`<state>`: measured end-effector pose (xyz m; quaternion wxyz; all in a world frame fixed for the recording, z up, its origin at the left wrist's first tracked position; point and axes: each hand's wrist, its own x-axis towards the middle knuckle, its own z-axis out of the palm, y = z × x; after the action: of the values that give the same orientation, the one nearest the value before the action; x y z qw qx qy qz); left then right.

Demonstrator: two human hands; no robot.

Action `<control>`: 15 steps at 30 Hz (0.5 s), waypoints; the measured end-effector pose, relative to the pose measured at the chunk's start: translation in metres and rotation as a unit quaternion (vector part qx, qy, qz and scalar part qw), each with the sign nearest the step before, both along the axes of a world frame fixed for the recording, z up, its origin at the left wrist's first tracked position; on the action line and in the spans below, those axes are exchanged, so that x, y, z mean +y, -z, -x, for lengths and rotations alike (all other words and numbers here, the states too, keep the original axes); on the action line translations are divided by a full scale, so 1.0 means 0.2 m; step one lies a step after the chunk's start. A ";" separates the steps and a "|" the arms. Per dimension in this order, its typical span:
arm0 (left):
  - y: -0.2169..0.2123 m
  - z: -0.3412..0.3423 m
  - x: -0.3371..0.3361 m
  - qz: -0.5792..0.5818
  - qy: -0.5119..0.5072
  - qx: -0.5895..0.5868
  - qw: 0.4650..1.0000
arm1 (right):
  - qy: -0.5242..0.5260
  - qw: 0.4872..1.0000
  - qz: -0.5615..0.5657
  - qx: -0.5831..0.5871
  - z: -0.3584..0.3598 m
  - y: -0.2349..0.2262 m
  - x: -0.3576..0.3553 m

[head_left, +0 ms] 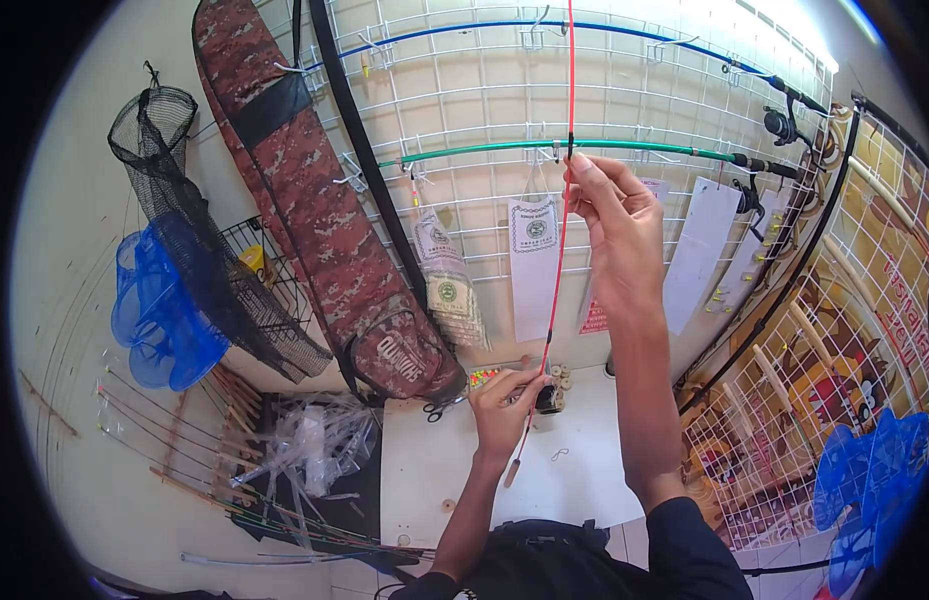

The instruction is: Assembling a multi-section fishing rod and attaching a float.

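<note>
A thin red rod (pixel 562 230) runs almost upright from the top of the view down to the white table (pixel 425 470). My right hand (pixel 610 225) is raised in front of the wire grid and pinches the rod near a dark band. My left hand (pixel 505 400) grips the rod's lower end just above the table, beside a small black spool (pixel 551 398) and pale round spools. The rod's wooden butt end (pixel 513 470) sticks out below my left hand.
A white wire grid (pixel 465 100) on the wall carries a green rod (pixel 625 147), a blue rod (pixel 465 27) and hanging packets. A camouflage rod bag (pixel 315 210) leans at left, with black and blue nets (pixel 170 300). Scissors (pixel 443 406) and plastic sleeves (pixel 305 445) lie nearby.
</note>
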<state>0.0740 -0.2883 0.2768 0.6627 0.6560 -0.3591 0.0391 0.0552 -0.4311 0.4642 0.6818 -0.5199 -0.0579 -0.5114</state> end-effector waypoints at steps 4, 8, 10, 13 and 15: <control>0.01 0.00 -0.01 0.009 0.003 0.022 1.000 | -0.015 1.000 -0.007 0.017 0.01 -0.01 -0.01; 0.02 -0.01 0.00 -0.004 -0.011 -0.002 1.000 | -0.096 0.995 -0.022 0.025 0.03 -0.02 -0.03; 0.01 -0.01 0.00 -0.002 -0.005 0.008 1.000 | -0.138 0.990 -0.021 0.033 0.04 -0.03 -0.04; 0.01 -0.01 0.02 -0.001 -0.001 -0.006 1.000 | -0.173 0.984 -0.015 0.049 0.05 -0.05 -0.07; 0.01 0.00 0.02 0.000 -0.002 -0.018 1.000 | -0.201 0.978 -0.016 0.059 0.07 -0.06 -0.10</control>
<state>0.0747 -0.2848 0.2745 0.6558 0.6562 -0.3695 0.0525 0.0421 -0.4515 0.4756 0.7809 -0.5160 -0.1125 -0.3336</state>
